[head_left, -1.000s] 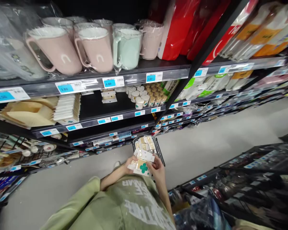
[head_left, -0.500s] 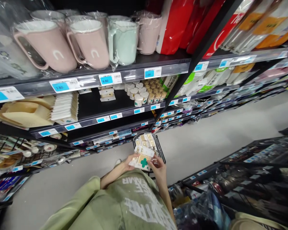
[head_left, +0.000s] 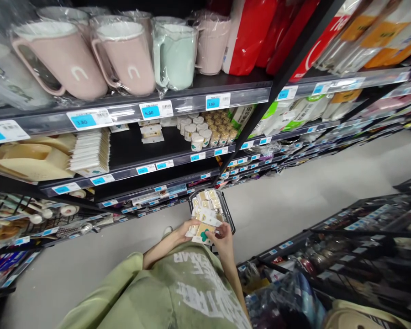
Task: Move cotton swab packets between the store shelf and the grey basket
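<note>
My left hand [head_left: 186, 230] is closed on the left edge of a flat white-and-tan packet [head_left: 210, 228] printed with a green clover. What fills the packet is too small to make out. From the right, my right hand [head_left: 223, 238] pinches the same packet, its thumb over the clover. More white card tops lie close behind it, and I cannot tell whether they are in my hands too. Just beyond my fingers a dark-rimmed basket [head_left: 230, 218] holds several similar packets [head_left: 210, 198].
To the left and ahead, a shelf [head_left: 130, 157] carries a stack of white packets [head_left: 91, 153], small round tubs [head_left: 197, 132] and beige trays [head_left: 34, 160]. Wrapped mugs [head_left: 126, 57] stand above. Another rack [head_left: 329, 251] lines the right side of the grey aisle floor [head_left: 281, 201].
My right thumb has shifted left across the packet and now covers part of the clover. The view has moved slightly; both hands stay on the packet.
</note>
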`<state>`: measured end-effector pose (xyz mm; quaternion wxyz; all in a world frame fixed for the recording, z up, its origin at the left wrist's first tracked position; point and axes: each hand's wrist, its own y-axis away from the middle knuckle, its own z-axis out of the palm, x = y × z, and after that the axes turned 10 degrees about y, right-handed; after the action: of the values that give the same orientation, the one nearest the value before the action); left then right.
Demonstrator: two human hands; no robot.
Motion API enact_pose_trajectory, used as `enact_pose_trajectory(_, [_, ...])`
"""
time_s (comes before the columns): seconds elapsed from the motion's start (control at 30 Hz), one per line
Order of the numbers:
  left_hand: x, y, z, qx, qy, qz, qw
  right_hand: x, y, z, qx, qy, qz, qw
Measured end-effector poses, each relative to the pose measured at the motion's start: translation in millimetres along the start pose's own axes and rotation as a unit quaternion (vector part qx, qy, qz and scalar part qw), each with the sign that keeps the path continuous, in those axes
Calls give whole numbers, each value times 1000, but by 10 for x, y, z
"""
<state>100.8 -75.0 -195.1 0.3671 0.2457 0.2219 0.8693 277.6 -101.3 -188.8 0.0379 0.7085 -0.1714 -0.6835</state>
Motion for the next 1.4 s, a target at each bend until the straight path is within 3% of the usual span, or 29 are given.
enact_pose_trajectory(0.17, [69,16,33,-16,116,51,992,4,-5,-71,0,-80,69,994])
enact_pose_trajectory(0.3, [140,125,57,-75,187,80,976,32,-88,-226,111,-108,109,982])
enact_pose_trajectory(0.4, [137,153,26,-75,185,86,976,77,-142,-274,155,-94,99,979])
enact_pose_trajectory(0.6, [53,88,1,70,38,40,996,134,-70,-40,11,-98,137,986])
enact_pose_trajectory(0.7, [53,89,50,100,-46,51,993,128,-23,48,-42,-95,135,985])
enact_pose_trajectory(0.8, [92,143,61,98,-121,98,983,110,5,37,-49,-83,135,986])
enact_pose_trajectory(0.93, [123,254,-5,76,-255,106,958,112,38,-6,-50,-82,148,984])
enact_pose_trajectory(1.1, [72,336,-32,79,-212,180,957,163,63,11,-56,-83,170,980])
enact_pose_trajectory(1.2, [58,360,-16,64,-209,146,965,139,73,48,-71,-84,189,976])
enact_pose_trajectory(1.3, [69,379,-20,47,-246,90,964,62,90,89,-135,-114,200,964])
enact_pose_trajectory(1.4, [79,383,-45,33,-278,84,956,10,112,110,-159,-138,205,956])
